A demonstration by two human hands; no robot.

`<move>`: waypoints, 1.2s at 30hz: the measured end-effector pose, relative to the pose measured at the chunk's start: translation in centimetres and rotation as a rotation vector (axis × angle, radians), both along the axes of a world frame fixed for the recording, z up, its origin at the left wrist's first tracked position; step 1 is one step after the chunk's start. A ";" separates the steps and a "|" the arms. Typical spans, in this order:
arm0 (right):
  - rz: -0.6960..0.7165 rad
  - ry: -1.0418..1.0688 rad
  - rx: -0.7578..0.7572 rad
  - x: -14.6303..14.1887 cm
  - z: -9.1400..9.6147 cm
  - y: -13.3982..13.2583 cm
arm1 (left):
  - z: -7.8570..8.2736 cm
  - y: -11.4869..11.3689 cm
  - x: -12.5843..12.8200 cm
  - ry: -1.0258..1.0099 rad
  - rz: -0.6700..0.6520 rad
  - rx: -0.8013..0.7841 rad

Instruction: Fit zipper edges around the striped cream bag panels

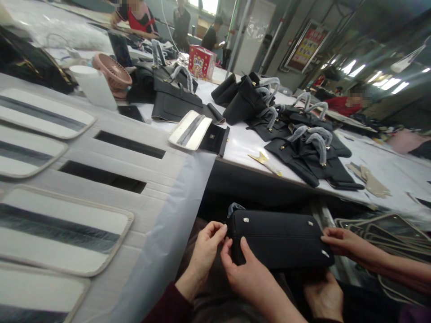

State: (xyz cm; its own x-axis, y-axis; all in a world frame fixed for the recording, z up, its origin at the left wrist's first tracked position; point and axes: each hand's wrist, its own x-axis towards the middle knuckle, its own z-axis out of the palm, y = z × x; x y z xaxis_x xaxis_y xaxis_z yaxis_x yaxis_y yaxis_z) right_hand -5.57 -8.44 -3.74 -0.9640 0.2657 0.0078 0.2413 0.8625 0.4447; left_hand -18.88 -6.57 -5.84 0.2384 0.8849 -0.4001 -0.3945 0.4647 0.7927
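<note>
A black handbag point(279, 237) lies bottom-up over my lap, below the table edge, with small white-wrapped studs at its corners. My left hand point(205, 251) is closed in a pinch at the bag's left end. My right hand point(249, 273) grips the bag's near left corner, thumb up on the bottom panel. Another person's hand point(343, 242) reaches in from the right and touches the bag's right end. A further hand point(323, 296) sits under the bag's near right side; I cannot tell whose it is.
Several black handbags point(296, 143) with wrapped handles lie on the white table point(387, 170). White panels with grey stripes point(60, 233) cover the left surface. A pink fan point(112, 74), white cup point(94, 85) and red box point(201, 62) stand behind. People work at the back.
</note>
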 end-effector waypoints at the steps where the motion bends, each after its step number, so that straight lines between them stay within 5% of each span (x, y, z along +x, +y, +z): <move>1: -0.013 -0.011 0.041 0.1 -0.2 -0.2 | 0.2 0.1 0.0 0.014 -0.008 0.017; 7: -0.099 -0.216 0.292 0.3 -0.6 -1.3 | 1.2 0.7 0.5 0.103 -0.156 0.059; 17: 0.119 -0.638 0.433 -1.3 3.3 -0.3 | 1.4 1.5 0.7 0.305 -0.214 0.085; 22: 0.262 -0.804 0.672 -1.1 5.4 -0.3 | 1.5 1.8 0.7 0.367 -0.276 0.121; 27: 0.536 -1.142 1.213 -0.7 6.2 -0.3 | 0.4 2.1 0.9 0.395 -0.342 0.151; 31: 0.975 -1.552 1.839 -0.5 4.0 0.7 | -0.8 2.6 1.0 0.372 -0.388 0.133; 36: 1.350 -1.824 2.033 -0.5 1.4 0.9 | -1.3 2.8 0.8 0.387 -0.436 0.104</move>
State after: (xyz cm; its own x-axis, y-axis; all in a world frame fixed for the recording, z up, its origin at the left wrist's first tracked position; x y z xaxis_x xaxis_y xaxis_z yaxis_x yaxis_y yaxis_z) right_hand -6.09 -7.50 -2.30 -0.1157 0.6488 -0.7521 -0.5122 -0.6877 -0.5145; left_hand -18.12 -3.81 -7.09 0.4426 0.7775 -0.4467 0.1423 0.4309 0.8911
